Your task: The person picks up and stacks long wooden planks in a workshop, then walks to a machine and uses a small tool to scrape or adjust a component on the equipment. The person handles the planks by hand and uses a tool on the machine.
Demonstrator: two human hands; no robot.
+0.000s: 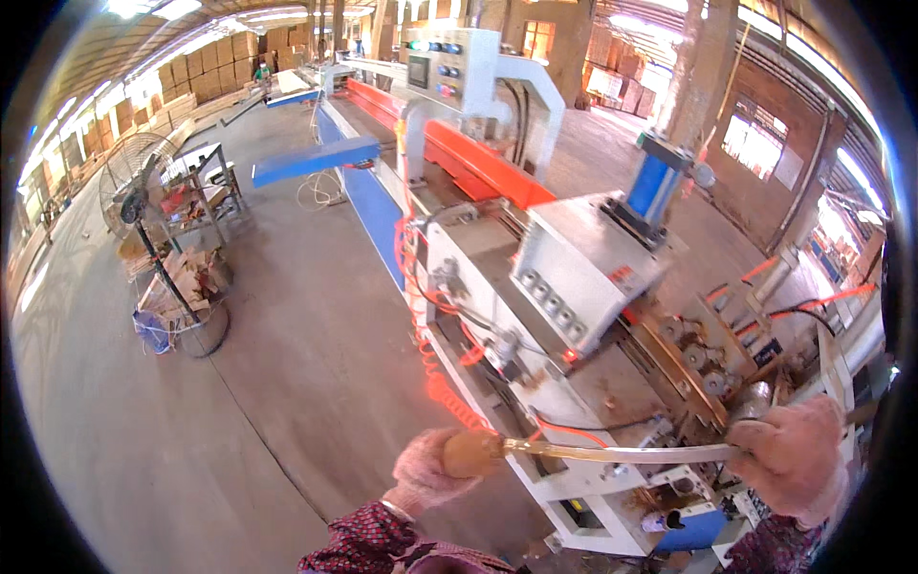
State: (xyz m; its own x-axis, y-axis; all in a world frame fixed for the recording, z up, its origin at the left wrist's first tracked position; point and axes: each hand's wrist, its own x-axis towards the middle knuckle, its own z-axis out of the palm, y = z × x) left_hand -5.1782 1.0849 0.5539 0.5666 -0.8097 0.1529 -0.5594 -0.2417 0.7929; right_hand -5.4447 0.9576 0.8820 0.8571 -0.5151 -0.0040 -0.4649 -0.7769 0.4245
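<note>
While both hands grip: I see a long thin blade-like strip point(622, 452) spanning between them, over the machine's near end.
Strip: flat, pale metal sheen, slightly bowed, rounded wooden handle at its left end.
Left hand point(426, 471): pink knit glove, fingers curled around the handle, patterned red sleeve behind.
Right hand point(789, 456): gloved, fist wrapped over the strip's other end.
Machine point(535, 287): boxy grey-white steel, orange coiled hose, blue cylinder.
Floor point(239, 383): smooth grey concrete.
</note>
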